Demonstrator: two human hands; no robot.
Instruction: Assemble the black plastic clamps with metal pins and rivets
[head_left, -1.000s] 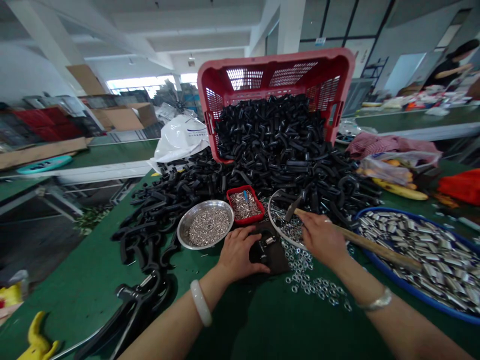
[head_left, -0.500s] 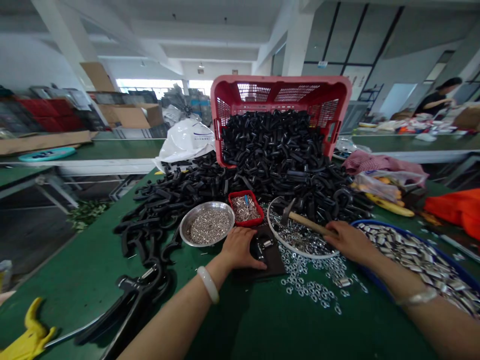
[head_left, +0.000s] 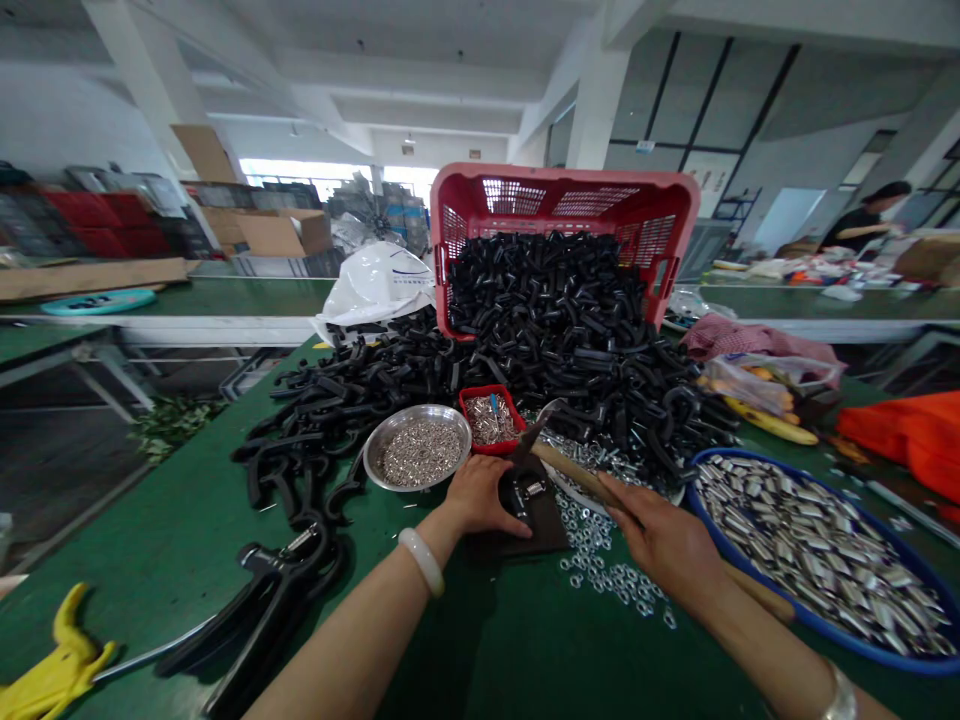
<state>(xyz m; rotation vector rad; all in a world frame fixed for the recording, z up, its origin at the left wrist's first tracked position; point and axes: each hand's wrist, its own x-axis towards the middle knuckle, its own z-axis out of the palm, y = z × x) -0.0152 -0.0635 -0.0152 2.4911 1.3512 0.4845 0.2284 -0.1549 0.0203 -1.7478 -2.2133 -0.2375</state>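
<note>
Left hand (head_left: 480, 497) spread open over a black plastic clip (head_left: 519, 497); right hand (head_left: 660, 545) in a closed grip round a wooden-handled hammer (head_left: 577, 475); large heap of black plastic clips (head_left: 555, 330) mostly left.

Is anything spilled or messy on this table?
Yes. Loose silver nuts or washers lie scattered on the green table, outside the round tray, so they look spilled. The red crate also lies tipped over, with black plastic parts heaped out of it.
</note>
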